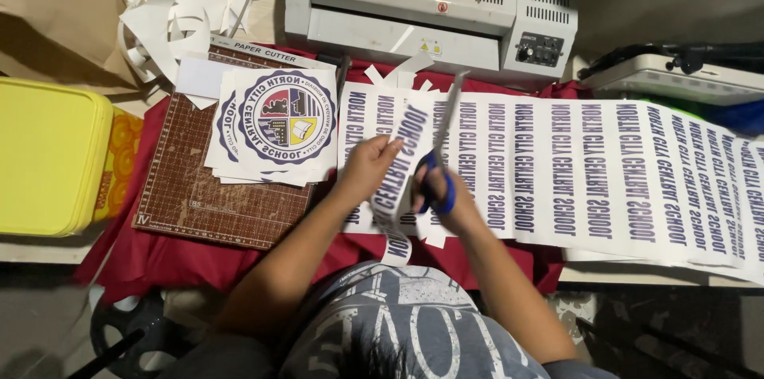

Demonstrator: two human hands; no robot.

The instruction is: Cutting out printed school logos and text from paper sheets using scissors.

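a printed paper strip [410,148] is pinched closed by the left hand [368,166] at its left edge, its long axis running near to far. scissors [442,152] with blue handles are gripped in the right hand [439,192], just right of the strip, blades pointed far along that same axis. the wide printed sheet [605,176] lies to the right on the tabletop [24,250], before a laminator [430,5].

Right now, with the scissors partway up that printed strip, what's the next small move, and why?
Probably close the scissors and feed the strip forward. The right hand has the blades raised along the strip's edge, the left hand holds it taut, and its far end is not yet cut from the sheet.
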